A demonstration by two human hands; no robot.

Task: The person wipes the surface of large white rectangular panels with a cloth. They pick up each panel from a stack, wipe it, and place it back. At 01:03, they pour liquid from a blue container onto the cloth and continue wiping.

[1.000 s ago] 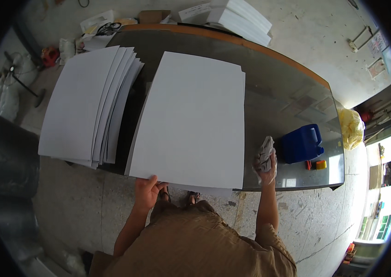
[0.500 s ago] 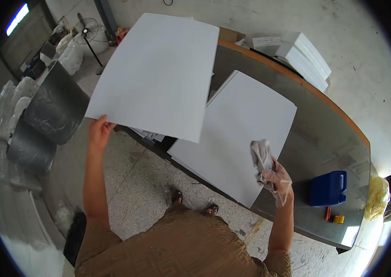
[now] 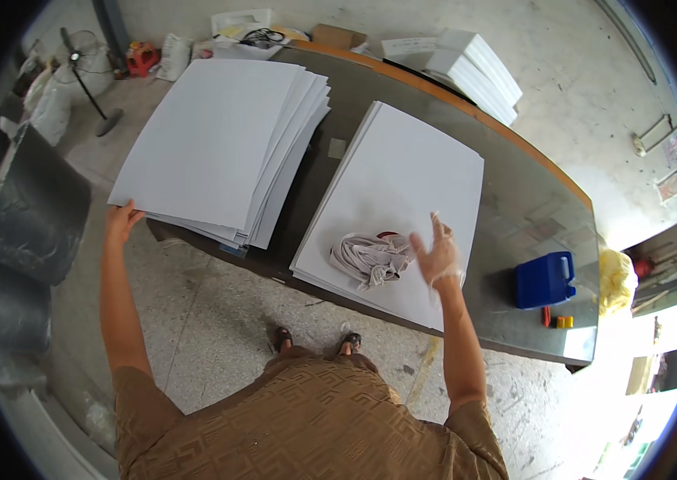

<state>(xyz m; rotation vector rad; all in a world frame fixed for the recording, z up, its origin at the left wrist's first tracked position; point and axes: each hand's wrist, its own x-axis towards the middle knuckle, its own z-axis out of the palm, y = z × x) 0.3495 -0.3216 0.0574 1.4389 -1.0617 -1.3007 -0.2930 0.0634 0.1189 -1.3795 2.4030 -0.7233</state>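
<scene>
My left hand (image 3: 121,222) pinches the near left corner of the top white sheet (image 3: 194,144) on the left stack. The sheets under it are fanned unevenly along their right side. On the right lies a neater stack of white sheets (image 3: 418,180). A crumpled greyish rag (image 3: 370,258) rests on that stack, near its front. My right hand (image 3: 439,254), in a thin clear plastic glove, is just right of the rag, fingers spread and holding nothing.
Both stacks lie on a dark glossy table (image 3: 506,208) with an orange-brown far edge. A blue jerrycan (image 3: 542,280) stands at its right end, beside a small yellow item (image 3: 565,322). White foam blocks (image 3: 474,72) are behind the table. A standing fan (image 3: 76,60) is at far left.
The sheet in my left hand has come down onto the left stack. My right hand has let go of the rag, which now lies on the right stack. The view has shifted.
</scene>
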